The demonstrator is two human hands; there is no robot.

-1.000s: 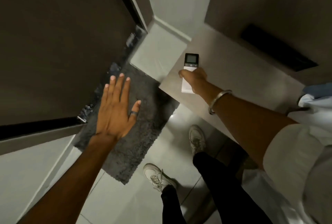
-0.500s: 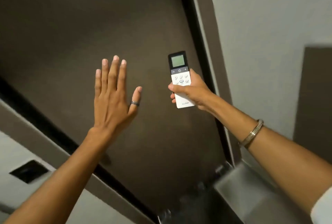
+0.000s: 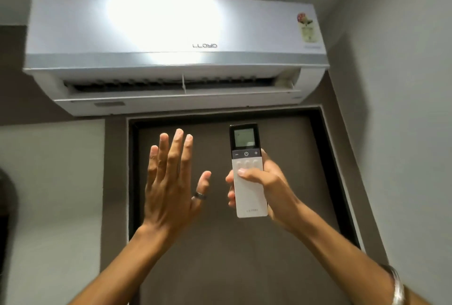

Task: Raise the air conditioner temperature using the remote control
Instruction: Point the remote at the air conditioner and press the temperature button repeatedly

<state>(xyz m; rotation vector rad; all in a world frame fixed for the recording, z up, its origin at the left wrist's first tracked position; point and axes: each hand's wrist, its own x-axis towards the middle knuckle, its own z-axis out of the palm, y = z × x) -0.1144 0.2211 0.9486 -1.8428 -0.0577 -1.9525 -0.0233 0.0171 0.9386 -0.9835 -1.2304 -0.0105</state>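
A white wall-mounted air conditioner (image 3: 176,47) hangs high on the wall, its lower flap open. Below it I hold a slim white remote control (image 3: 247,170) upright, its dark top with a small screen pointing up at the unit. My right hand (image 3: 266,187) is shut around the remote, thumb lying across the white buttons under the dark minus, power and plus row. To the left of the remote, apart from it, my left hand (image 3: 171,187) is raised flat with fingers spread, a ring on the thumb, holding nothing.
A dark brown door (image 3: 244,268) in a dark frame stands right behind both hands, under the unit. Grey walls run on both sides, the right wall (image 3: 403,133) close by. A dark object (image 3: 7,219) shows at the left edge.
The view has swung up from the floor and the door to the air conditioner. My right hand has brought the remote up in front of it; the left hand stays raised and open.
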